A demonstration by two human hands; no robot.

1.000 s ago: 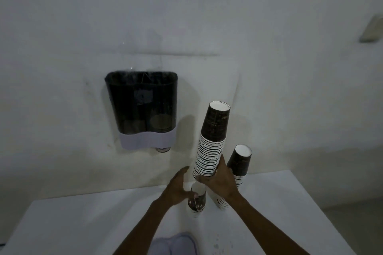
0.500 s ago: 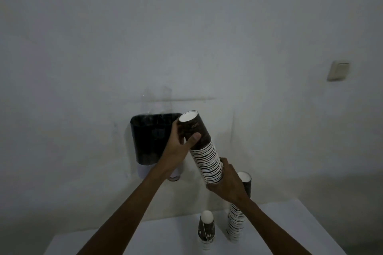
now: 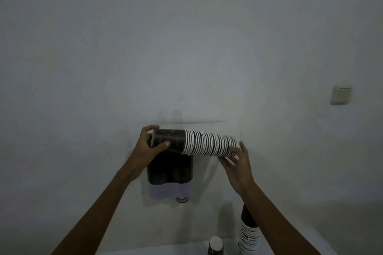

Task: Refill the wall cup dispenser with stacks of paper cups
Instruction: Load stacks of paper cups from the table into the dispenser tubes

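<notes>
A long stack of dark paper cups (image 3: 205,143) with white rims lies nearly horizontal in front of the top of the wall dispenser (image 3: 169,172). My left hand (image 3: 148,145) grips the dark closed end on the left. My right hand (image 3: 236,159) supports the rim end on the right from below. The dispenser has a dark translucent body and a pale lower band, with a cup rim showing at its right outlet (image 3: 182,199). Its top opening is hidden behind the stack.
A second cup stack (image 3: 248,236) stands on the white table (image 3: 323,244) below, partly behind my right forearm. A short inverted stack of cups (image 3: 215,245) stands beside it. A light switch (image 3: 341,95) sits on the wall at right.
The stack went from upright on the table to lifted and tipped horizontal before the dispenser. My left hand moved to its closed end. The view tilted upward.
</notes>
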